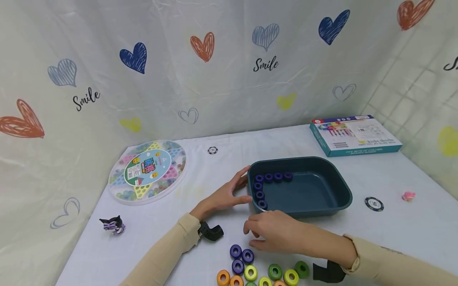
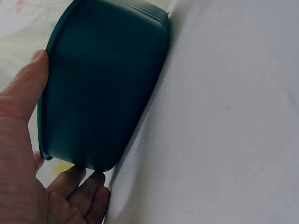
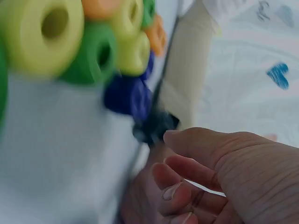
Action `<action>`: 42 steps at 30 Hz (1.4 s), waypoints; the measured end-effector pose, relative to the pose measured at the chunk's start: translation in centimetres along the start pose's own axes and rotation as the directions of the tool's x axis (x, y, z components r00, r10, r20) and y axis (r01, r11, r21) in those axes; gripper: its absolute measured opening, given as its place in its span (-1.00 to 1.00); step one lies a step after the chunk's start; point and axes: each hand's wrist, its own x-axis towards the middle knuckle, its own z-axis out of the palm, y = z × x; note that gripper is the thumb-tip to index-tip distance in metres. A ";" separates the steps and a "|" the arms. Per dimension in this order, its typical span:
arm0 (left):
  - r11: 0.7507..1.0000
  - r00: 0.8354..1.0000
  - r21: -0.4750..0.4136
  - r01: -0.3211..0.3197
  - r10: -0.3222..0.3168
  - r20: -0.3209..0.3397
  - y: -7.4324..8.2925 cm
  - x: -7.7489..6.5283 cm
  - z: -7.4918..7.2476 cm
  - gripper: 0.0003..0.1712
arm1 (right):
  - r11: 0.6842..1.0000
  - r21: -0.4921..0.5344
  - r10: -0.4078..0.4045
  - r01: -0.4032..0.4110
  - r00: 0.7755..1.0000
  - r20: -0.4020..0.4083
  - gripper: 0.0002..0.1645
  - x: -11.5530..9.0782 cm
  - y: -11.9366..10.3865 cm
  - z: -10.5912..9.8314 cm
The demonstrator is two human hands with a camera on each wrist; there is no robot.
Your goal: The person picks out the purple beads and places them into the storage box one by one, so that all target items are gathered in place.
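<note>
A dark teal plastic bin (image 1: 304, 192) stands on the table, with several purple rings (image 1: 268, 178) lined along its left and far inner walls. My left hand (image 1: 229, 194) rests against the bin's left end, thumb near one corner and fingers by the other; the left wrist view shows the thumb touching the bin's rim (image 2: 43, 116). My right hand (image 1: 275, 232) hovers in front of the bin, fingers loosely bent, with nothing visible between them. Below it lie three loose purple rings (image 1: 237, 266), beside yellow rings (image 1: 251, 273), green rings (image 1: 275, 271) and orange rings (image 1: 223, 277).
A round board game (image 1: 148, 171) lies back left and a flat box (image 1: 356, 135) back right. A small black-and-purple figurine (image 1: 113, 225) is at left. Right of the bin are a poker chip (image 1: 374, 203) and a pink trinket (image 1: 408, 196); another chip (image 1: 212, 150) lies behind.
</note>
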 end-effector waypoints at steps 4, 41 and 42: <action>1.000 1.000 0.004 0.006 -0.006 -0.014 0.1 -0.2 0.1 -0.01 | 0.999 -0.014 -0.032 0.033 0.995 0.097 -0.81 0.6 -0.7 1.9; 1.000 0.999 0.015 0.027 -0.027 -0.024 -0.1 -0.1 0.1 0.00 | 0.862 0.498 0.012 -0.093 0.986 0.163 -0.68 -5.5 5.1 0.3; 1.000 0.999 0.016 0.027 -0.027 -0.026 -0.1 -0.1 0.1 0.00 | 0.857 0.506 0.015 -0.098 0.986 0.166 -0.67 -5.6 5.1 -0.3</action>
